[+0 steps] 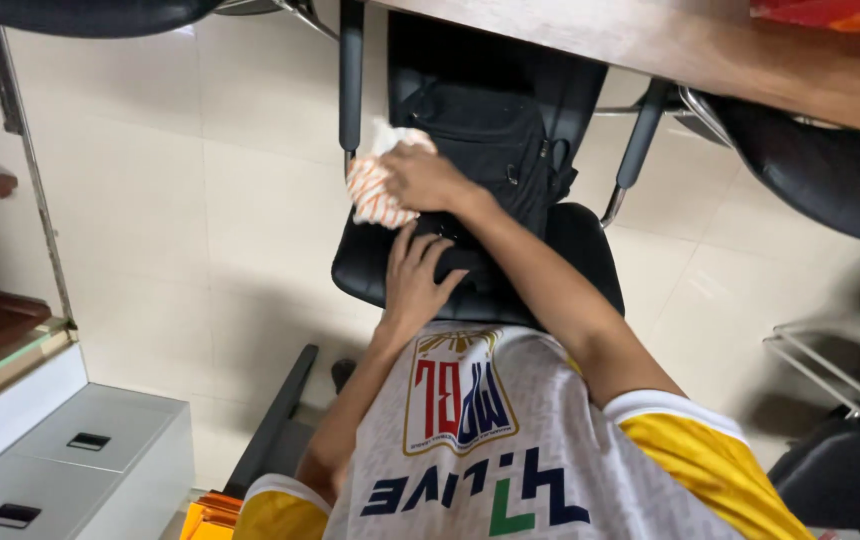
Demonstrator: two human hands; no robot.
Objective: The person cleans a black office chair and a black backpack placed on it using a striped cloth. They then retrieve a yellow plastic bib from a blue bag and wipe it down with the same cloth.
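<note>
Our right hand (422, 177) clamped on orange-striped white cloth (375, 190), pressed against black backpack (495, 150) on black office chair (570, 250). Left hand (417, 277) open, flat on seat edge, probably bracing us.

Both bare arms reach forward from short yellow-and-white sleeves. The right arm stretches out nearly straight, its right hand (422, 176) farthest out, fingers curled shut, knuckles up. The left arm bends at the elbow; the left hand (415, 278) lies flat, palm down, fingers spread
</note>
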